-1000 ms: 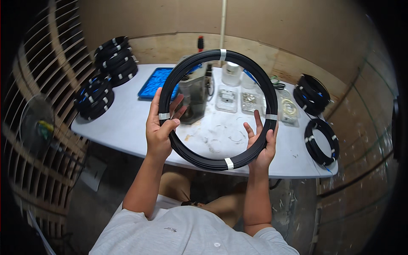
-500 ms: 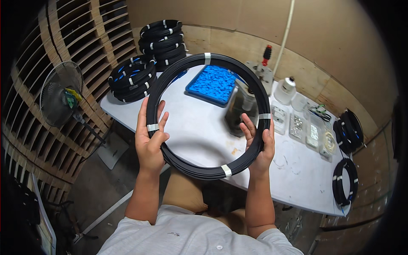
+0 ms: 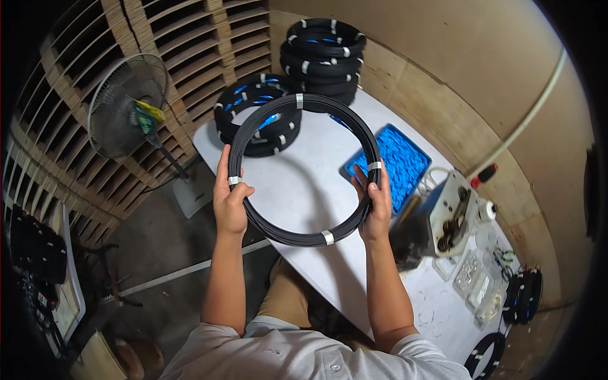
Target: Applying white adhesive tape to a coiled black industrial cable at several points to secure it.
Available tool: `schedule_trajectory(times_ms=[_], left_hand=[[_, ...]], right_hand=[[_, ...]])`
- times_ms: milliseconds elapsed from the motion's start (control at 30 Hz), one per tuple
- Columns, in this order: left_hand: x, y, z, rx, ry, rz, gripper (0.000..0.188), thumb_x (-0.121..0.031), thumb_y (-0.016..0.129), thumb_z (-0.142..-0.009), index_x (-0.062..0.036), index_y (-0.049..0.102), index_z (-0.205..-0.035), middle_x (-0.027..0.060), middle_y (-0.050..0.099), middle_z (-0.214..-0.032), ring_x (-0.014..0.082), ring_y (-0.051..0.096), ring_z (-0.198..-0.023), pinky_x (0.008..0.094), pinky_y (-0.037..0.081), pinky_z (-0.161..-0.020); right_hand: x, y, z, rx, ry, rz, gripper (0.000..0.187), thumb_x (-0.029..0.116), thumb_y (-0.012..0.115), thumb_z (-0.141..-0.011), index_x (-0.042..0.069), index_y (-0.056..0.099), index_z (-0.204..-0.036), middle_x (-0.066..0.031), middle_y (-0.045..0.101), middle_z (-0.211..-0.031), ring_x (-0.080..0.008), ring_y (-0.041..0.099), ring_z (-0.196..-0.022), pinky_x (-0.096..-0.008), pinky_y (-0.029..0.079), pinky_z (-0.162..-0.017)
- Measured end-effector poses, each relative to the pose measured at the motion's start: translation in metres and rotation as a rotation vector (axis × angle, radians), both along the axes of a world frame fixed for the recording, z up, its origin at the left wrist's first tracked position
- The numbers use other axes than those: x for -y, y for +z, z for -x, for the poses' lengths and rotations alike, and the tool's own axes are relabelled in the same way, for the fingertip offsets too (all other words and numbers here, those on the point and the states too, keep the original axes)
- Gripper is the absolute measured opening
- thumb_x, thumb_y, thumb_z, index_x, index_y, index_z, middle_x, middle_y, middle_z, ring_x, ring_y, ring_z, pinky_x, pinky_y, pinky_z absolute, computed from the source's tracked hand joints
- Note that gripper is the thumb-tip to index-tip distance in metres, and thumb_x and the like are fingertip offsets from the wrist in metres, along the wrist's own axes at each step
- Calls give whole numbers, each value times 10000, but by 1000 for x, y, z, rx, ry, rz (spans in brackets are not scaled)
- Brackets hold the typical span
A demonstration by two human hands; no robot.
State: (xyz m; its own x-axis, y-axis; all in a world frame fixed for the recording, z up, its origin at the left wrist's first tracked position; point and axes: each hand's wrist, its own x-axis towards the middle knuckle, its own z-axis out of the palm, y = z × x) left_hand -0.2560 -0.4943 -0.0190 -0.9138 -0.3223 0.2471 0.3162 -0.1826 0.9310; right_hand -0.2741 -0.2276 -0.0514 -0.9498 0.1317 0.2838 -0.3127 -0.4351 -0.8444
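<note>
A large coil of black cable (image 3: 284,232), bound with several white tape bands, is held up over the table between my hands. My left hand (image 3: 232,204) grips its left side, the thumb over a tape band. On the opposite side, my right hand (image 3: 376,206) has its fingers inside the ring and its thumb outside. Blue connectors (image 3: 268,121) show inside the top of the ring. Beyond it, a shorter stack of similar coils (image 3: 278,140) stands on the table, and a taller stack of coils (image 3: 324,63) rises behind that.
On the white table (image 3: 297,174) are a blue tray of small blue pieces (image 3: 402,166), a bench machine (image 3: 446,218) and clear boxes of small parts (image 3: 470,272). More coils (image 3: 523,296) lie at the right end. A fan (image 3: 130,104) stands at left by wooden slatted racks (image 3: 190,47).
My view has turned left, so the table, tray and machine appear farther right. The coil, still in both hands, is now nearer the coil stacks.
</note>
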Motion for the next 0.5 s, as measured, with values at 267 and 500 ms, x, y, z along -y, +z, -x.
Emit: schedule_trajectory(times_ms=[267, 500], left_hand=[[71, 39, 122, 107, 86, 19, 813, 35, 503, -755, -44, 349, -1550, 68, 579, -1295, 81, 514, -790, 218, 468, -747], [125, 19, 223, 229, 37, 83, 821, 8, 525, -743, -82, 374, -1546, 91, 603, -1256, 130, 556, -967, 221, 449, -870]], right_hand=[[64, 34, 147, 133, -80, -408, 651, 111, 634, -884, 2, 401, -1483, -119, 552, -1319, -192, 528, -1172, -309, 387, -1040], [111, 18, 245, 231, -43, -360, 624, 130, 608, -897, 9, 417, -1478, -142, 582, -1297, -229, 549, -1179, -327, 394, -1045]])
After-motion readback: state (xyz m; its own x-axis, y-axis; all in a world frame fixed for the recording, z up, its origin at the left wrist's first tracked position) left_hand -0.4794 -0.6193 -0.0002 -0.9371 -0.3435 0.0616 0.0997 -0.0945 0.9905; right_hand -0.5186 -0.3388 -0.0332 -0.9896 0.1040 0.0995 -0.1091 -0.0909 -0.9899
